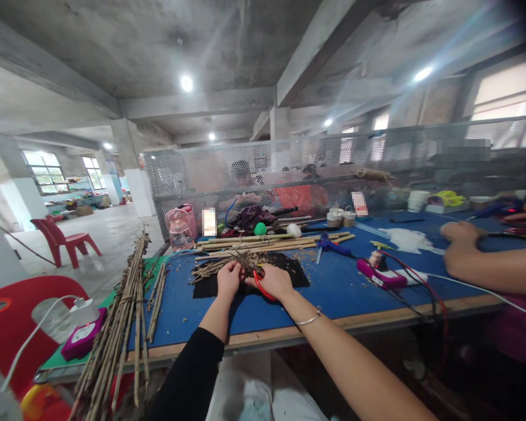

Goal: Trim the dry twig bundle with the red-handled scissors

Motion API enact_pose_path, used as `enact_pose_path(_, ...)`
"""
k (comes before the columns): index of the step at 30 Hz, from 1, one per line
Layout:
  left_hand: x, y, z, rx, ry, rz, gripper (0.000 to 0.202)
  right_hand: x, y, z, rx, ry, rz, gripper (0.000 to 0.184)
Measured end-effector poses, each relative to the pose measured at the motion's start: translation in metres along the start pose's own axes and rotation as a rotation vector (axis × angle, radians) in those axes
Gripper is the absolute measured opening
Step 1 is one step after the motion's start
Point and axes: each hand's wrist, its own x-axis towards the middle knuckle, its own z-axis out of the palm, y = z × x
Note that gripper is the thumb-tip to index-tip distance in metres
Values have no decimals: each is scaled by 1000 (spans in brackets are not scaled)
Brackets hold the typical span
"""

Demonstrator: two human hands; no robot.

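My left hand is closed round a thin brown twig over a black mat on the blue table. My right hand grips red-handled cutters, their blades at the twig. Short cut sticks lie heaped on the mat just left of my hands. I wear a black sleeve on the left arm and a thin bracelet on the right wrist.
Long sticks lean over the table's left end beside a pink device. More long sticks, a blue glue gun and a pink tool with wires lie beyond. Another person's arm rests at right. Red chairs stand left.
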Motion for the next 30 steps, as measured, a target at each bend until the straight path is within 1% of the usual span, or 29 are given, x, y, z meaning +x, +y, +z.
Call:
enact_pose_path(4,-3,5,2,-75,-32,-20,15,-1,0,-1,18,24,-57,53)
enact_pose_path(8,-3,4,3,-101,-58,-34,13,-1,1,-2,15,35,-90,53)
enact_pose_path(12,-3,5,2,-111,-54,-48,13,-1,1,-2,14,29,-109,53)
enact_pose_path(16,-4,8,2,-110,-60,-69,17,-1,1,-2,30,16,-108,53)
enact_pose_path(19,-4,6,1,-54,-72,-50,15,0,1,-2,21,-23,-76,54)
enact_pose_path(24,-1,1,-2,110,-60,45,13,0,1,-3,-10,-50,-38,55)
enact_pose_path(27,-1,0,-4,179,-52,60,15,0,1,-4,-20,-54,-36,56)
enact_pose_path(30,-1,1,-5,203,-54,57,16,1,3,-4,-31,-59,-25,57)
